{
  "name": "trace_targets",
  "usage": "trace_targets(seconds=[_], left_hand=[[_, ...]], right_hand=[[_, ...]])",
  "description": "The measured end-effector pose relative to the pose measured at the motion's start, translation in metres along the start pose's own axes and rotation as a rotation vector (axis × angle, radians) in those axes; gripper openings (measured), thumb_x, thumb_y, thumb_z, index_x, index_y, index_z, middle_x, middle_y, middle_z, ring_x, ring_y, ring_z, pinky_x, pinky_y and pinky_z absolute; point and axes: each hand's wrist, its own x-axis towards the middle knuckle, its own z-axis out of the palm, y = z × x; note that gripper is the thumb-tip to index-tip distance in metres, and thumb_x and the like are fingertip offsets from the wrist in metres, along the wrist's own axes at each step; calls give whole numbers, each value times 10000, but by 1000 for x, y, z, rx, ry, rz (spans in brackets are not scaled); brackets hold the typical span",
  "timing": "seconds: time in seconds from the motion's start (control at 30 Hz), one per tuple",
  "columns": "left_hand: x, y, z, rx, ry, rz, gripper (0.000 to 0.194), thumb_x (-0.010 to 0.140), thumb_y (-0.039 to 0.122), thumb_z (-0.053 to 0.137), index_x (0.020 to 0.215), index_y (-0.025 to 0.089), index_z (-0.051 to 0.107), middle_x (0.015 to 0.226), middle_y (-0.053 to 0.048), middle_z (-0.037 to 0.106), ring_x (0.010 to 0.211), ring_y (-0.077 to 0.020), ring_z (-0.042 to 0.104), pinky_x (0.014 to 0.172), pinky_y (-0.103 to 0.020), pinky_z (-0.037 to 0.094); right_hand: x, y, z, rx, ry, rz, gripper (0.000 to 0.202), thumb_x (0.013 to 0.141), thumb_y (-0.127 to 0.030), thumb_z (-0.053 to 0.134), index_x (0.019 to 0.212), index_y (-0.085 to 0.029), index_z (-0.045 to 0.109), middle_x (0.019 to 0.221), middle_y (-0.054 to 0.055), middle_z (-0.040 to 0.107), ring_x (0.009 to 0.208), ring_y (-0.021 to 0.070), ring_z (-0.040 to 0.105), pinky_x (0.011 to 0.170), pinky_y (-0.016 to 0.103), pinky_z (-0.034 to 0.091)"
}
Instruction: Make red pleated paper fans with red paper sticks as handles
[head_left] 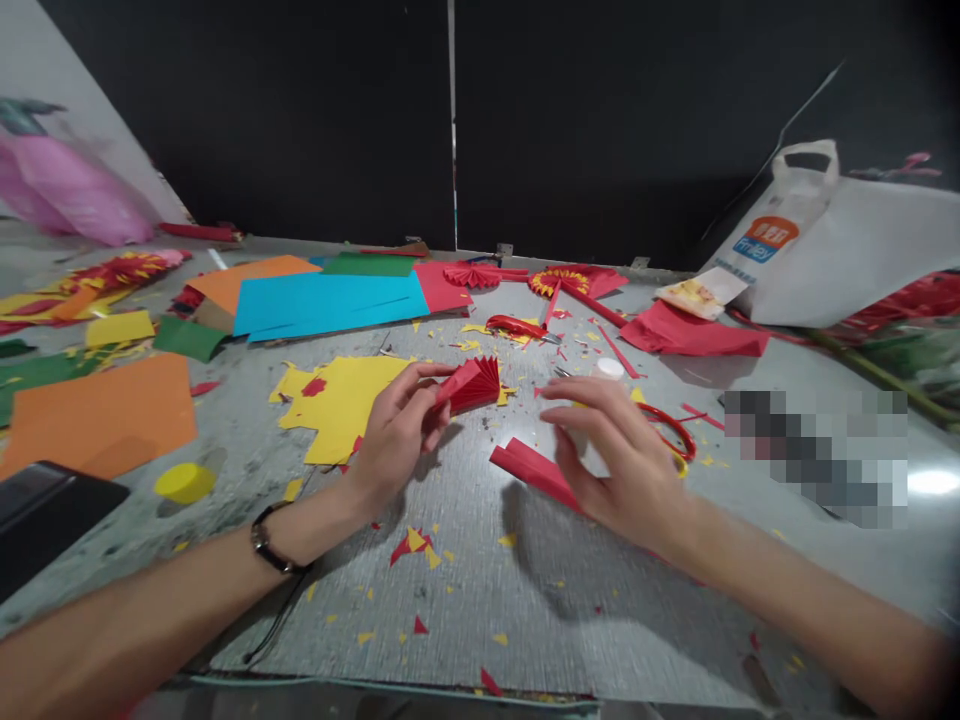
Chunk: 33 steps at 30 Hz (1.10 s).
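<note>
A red pleated paper fan (474, 386) is pinched in my left hand (401, 420), its folds spreading toward the right. My right hand (622, 450) hovers over the table with fingers apart and nothing in them. Beneath it lies a folded red paper strip (536, 470), partly covered by the hand and forearm. Red-handled scissors (667, 430) rest just behind my right hand, mostly hidden by it. A cut yellow paper sheet (337, 410) lies under and behind my left hand. Near the right fingers sits a small white round cap (608, 369).
Blue paper (330, 303), orange paper (105, 415) and a red-handled tool (517, 326) lie around the hands. Finished-looking red and yellow paper rosettes (559, 282) are at the back. A white bag (817, 240) stands right; a yellow round lid (184, 483) lies left. Paper scraps are scattered about.
</note>
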Motion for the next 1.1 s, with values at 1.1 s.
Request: trace_targets(seconds=[1.1], left_hand=[[-17, 4, -4, -144, -755, -216, 294, 841, 396, 844, 896, 191, 640, 552, 38, 638, 396, -78, 480, 376, -170, 385]], right_hand=[[-10, 5, 12, 697, -122, 758, 269, 952, -439, 606, 793, -250, 498, 983, 55, 706, 814, 212, 668, 716, 361, 556]])
